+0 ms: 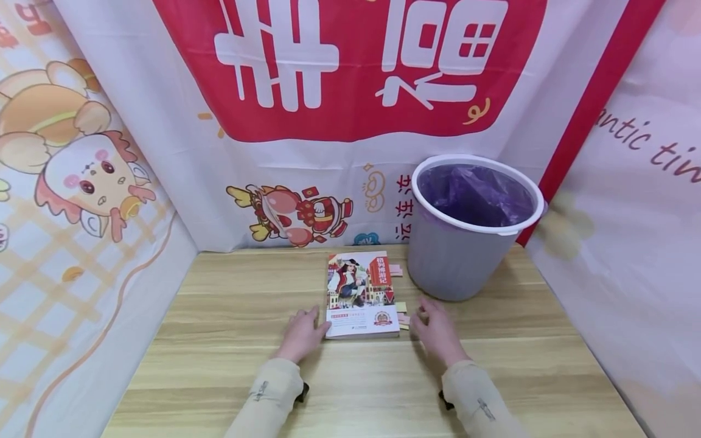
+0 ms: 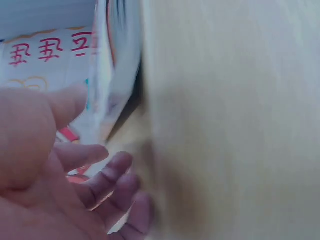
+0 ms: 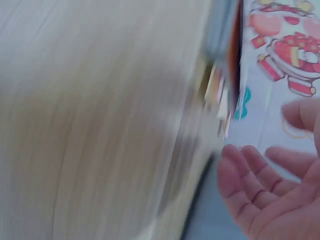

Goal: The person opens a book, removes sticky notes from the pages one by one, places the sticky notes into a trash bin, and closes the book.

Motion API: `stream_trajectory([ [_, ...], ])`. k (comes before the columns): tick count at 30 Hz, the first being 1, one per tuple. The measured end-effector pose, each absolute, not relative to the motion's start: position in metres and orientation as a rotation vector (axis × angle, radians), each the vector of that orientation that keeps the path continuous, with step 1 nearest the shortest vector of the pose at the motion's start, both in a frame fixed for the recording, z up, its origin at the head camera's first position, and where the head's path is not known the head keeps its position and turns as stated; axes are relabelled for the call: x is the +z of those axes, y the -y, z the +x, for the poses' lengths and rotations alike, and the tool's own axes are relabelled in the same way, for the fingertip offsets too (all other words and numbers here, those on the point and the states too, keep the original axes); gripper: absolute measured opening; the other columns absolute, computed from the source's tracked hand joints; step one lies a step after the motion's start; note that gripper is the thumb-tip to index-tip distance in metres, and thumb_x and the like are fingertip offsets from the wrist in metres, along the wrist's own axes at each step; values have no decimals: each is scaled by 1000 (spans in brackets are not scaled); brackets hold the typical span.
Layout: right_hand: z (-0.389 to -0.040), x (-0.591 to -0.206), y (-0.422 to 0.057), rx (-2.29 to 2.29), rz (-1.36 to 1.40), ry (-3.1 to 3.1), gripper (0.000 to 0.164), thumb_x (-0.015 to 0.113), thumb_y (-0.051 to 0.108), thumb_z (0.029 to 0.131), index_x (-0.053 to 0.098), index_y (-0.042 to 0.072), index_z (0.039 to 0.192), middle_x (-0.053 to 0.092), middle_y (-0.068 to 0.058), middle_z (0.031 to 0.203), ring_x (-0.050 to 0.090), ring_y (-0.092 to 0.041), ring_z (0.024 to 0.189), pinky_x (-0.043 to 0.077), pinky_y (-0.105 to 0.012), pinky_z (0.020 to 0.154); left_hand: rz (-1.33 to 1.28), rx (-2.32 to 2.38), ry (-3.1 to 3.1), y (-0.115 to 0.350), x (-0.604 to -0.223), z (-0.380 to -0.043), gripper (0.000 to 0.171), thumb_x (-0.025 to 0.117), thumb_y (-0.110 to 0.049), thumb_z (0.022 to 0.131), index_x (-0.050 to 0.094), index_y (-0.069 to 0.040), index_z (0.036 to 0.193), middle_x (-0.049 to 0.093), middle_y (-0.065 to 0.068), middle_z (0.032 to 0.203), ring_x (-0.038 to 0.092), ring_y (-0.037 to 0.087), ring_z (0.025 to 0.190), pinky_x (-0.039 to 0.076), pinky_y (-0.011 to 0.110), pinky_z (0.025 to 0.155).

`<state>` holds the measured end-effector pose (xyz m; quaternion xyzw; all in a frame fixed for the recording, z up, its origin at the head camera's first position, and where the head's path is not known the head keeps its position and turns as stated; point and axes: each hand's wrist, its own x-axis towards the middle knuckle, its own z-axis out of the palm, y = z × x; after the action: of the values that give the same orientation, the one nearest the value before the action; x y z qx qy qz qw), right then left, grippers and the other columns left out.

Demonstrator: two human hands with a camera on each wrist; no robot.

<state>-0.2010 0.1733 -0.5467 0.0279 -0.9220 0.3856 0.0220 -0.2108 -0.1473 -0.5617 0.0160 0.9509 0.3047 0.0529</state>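
Observation:
A paperback book [image 1: 356, 286] with an illustrated cover lies flat on the wooden table, its title panel red. Coloured sticky tabs [image 1: 402, 307] poke out from its right side. By the book's lower left corner is my left hand [image 1: 301, 334], thumb close to the edge; whether it touches cannot be told. The left wrist view shows that hand's fingers [image 2: 112, 172] loosely bent and holding nothing. Beside the tabs, to the right of the book, is my right hand [image 1: 440, 333]. Its fingers [image 3: 245, 185] are relaxed and grip nothing in the right wrist view.
A grey bin [image 1: 460, 261] with a white rim and purple liner stands at the table's back right, just beyond my right hand. Printed cloth [image 1: 306, 152] hangs behind the table [image 1: 235, 365], and more cloth lines both sides.

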Motion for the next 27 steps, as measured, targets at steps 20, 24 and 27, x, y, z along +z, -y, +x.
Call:
stream_trajectory([
  [20, -212, -568, -120, 1440, -361, 2873, 39, 67, 22, 94, 66, 0, 126, 68, -10, 105, 60, -25, 97, 51, -46, 89, -114, 950, -2878, 124, -578, -216, 64, 67, -33, 94, 44, -10, 149, 52, 19, 130, 45, 35, 112, 35, 57, 100],
  [24, -210, -570, -114, 1396, -354, 2835, 41, 70, 20, 91, 66, 0, 126, 64, -13, 106, 60, -29, 100, 50, -48, 91, -118, 951, -2881, 124, -578, -215, 63, 66, -32, 94, 45, -10, 149, 52, 18, 129, 45, 34, 111, 34, 55, 100],
  [27, -208, -572, -111, 1365, -347, 2800, 44, 71, 19, 89, 64, -1, 127, 61, -13, 105, 59, -29, 98, 50, -46, 89, -110, 942, -2886, 124, -578, -215, 62, 66, -31, 94, 45, -9, 149, 52, 18, 129, 45, 34, 111, 33, 55, 100],
])
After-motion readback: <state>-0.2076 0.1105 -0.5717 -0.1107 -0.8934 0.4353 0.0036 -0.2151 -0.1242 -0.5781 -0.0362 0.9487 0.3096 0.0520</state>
